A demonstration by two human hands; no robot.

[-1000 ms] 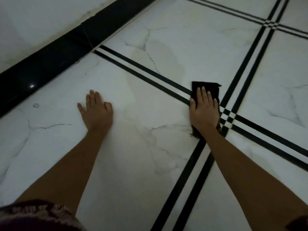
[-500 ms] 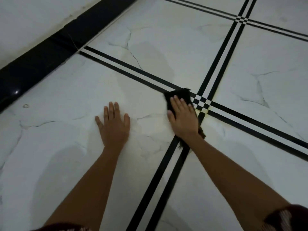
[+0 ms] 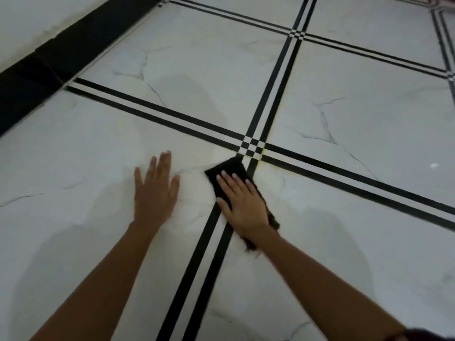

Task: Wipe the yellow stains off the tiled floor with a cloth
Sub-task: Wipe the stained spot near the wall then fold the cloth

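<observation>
My right hand (image 3: 242,200) lies flat with straight fingers on a dark cloth (image 3: 227,169), pressing it onto the white tiled floor (image 3: 357,102) just below and left of a crossing of black stripes. Faint yellow stains (image 3: 261,156) show along that crossing and on the tile to the right of the cloth. The cloth's frayed end (image 3: 251,246) sticks out under my wrist. My left hand (image 3: 155,190) rests flat on the tile to the left, fingers spread, holding nothing.
A black skirting strip (image 3: 49,70) runs along the white wall at the upper left. Double black stripes (image 3: 199,279) cross the marble-patterned tiles. Dull smears (image 3: 192,94) mark the tile beyond the crossing. A dark patterned sleeve (image 3: 430,335) shows at the bottom right.
My right hand has dragged the cloth down and left, off the stripe crossing onto the near tile. The view has swung left and up, showing more floor to the right. The left hand stays flat.
</observation>
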